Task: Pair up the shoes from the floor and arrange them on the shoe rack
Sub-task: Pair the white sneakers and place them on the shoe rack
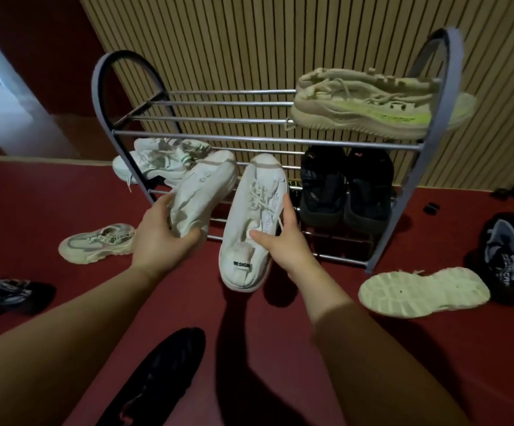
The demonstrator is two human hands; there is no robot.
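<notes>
Red floor (249,348) runs under the shoe rack (280,139). Before it, left hand (160,238) grips one white shoe (200,195); right hand (283,241) grips its mate (249,216)

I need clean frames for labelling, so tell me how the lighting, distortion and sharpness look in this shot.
Head view: dim and soft throughout; wide-angle bends the rack frame outward; hard shadows fall on the floor under the white shoes; bright washed-out patch upper left; left hand and right hand slightly blurred.

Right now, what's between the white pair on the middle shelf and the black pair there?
Head view: the two white shoes being held, one in the left hand, one in the right hand, toes over that shelf.
</notes>
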